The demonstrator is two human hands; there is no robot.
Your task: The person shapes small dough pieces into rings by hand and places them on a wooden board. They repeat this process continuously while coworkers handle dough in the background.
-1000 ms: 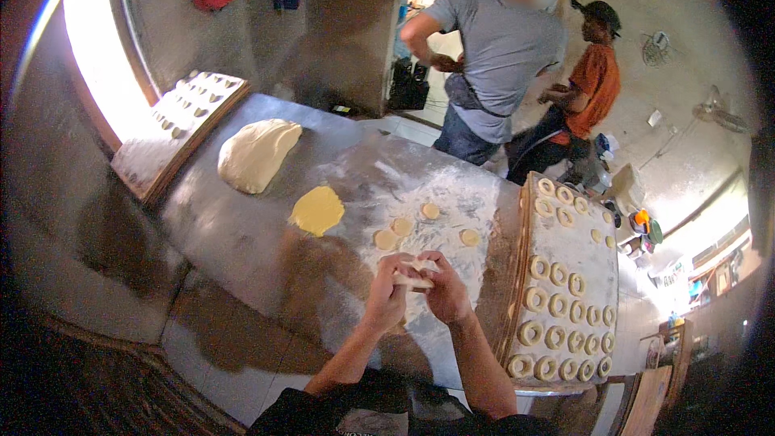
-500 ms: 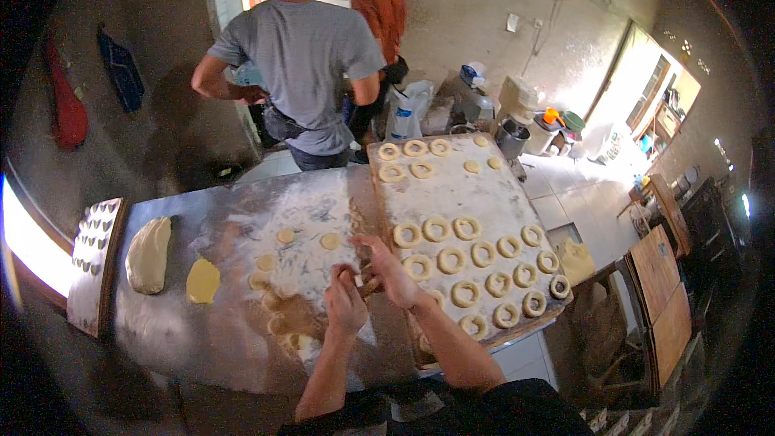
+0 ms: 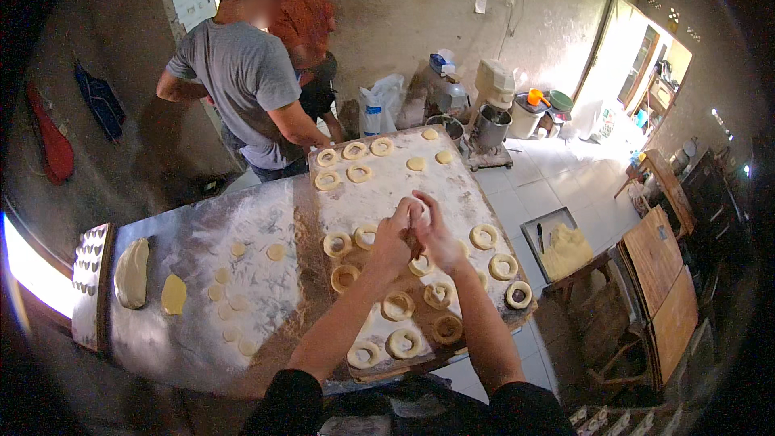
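Note:
Both hands are raised together over a floured board [image 3: 395,194] that carries rows of ring-shaped dough pieces [image 3: 404,343]. My left hand [image 3: 393,241] has its fingers curled in toward the right. My right hand [image 3: 440,236], partly smeared by motion, meets it with fingers bent. Something small and pale shows between the fingertips, too blurred to name. Dough rings lie below and around the hands, some hidden by my forearms. Small dough discs [image 3: 416,164] sit at the board's far right.
The floured steel table [image 3: 194,218] to the left holds a dough slab [image 3: 131,273], a yellow flat piece [image 3: 173,295] and thin dough discs [image 3: 275,252]. A person in grey [image 3: 242,73] stands at the far edge beside another in orange [image 3: 303,24]. A mixer [image 3: 492,105] stands beyond.
My hands have moved from the steel table to the right, over the board of rings. The view has shifted right. The person in grey has turned and now reaches toward the board's far corner.

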